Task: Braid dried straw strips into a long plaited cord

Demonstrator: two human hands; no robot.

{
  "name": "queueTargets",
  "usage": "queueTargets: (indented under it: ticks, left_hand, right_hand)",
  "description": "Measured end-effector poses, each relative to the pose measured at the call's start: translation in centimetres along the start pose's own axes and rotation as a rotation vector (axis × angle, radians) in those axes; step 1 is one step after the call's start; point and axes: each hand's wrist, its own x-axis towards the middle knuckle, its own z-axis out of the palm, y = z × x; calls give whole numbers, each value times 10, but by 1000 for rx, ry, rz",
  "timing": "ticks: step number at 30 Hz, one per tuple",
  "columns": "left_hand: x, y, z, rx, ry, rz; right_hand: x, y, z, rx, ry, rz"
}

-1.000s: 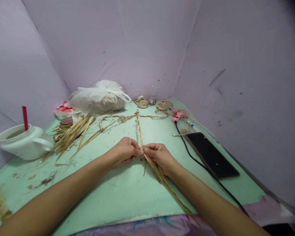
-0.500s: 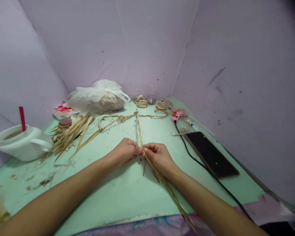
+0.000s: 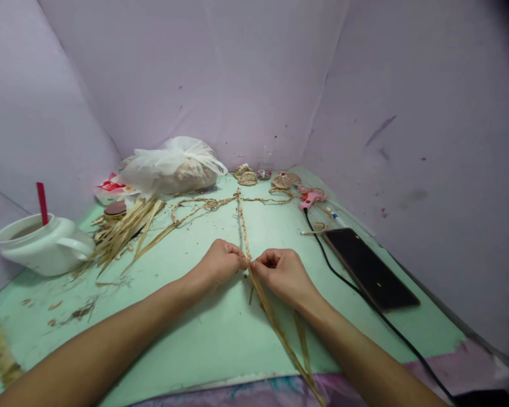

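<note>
A thin braid (image 3: 243, 226) of dried plant fibre runs toward me from the far middle of the table. My left hand (image 3: 224, 261) pinches the braid's near end between thumb and fingers. Right beside it, my right hand (image 3: 280, 271) is closed in a pinch at the same spot, fingertips on the fibre strands. Long loose strips (image 3: 275, 325) trail from there under my right wrist and over the table's front edge. What lies exactly between the fingertips is too small to make out fully.
A white pot (image 3: 46, 243) with a red stick stands left, beside a pile of dried strips (image 3: 127, 229). A white plastic bag (image 3: 169, 167) lies behind. To the right are a pink glue gun (image 3: 309, 199), its black cord (image 3: 339, 274) and a dark phone (image 3: 371, 268).
My right hand has shifted slightly right, its fingers now a little apart from the left ones. One loose strip has swung out to the right under my wrist.
</note>
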Motion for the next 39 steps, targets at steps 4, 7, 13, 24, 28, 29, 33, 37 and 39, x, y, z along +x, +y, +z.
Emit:
queueTargets:
  ticks: [4,7,13,24,28,29,33,37,39]
  left_hand:
    - [-3,0,4,-77,-7,-35]
    - [-6,2,6,-164,-30,-99]
    - [-5,0,4,-180,-99,-33]
    - [-3,4,-4,-138,-185,28]
    - [-4,5,-3,-141,-194,32]
    - [-3,5,-2,-133,-194,37]
    - [-1,3,-2,-135,-223,74]
    - [0,2,-3,-71,-198,76]
    - [-1,3,-3,-61,-199,83]
  right_hand:
    - [-19,-7,7,-257,75,-215]
    - [-28,-8,14,-491,70,-382]
    - [-29,-7,18,-770,31,-446]
    - [-1,-16,-17,347,3,136]
    - [10,-19,-13,705,-303,430]
    - [10,-19,-12,724,-317,449]
    - [9,-16,-6,720,-373,445]
    - [7,-10,-2,607,-323,326]
    - [5,-7,-1,575,-300,236]
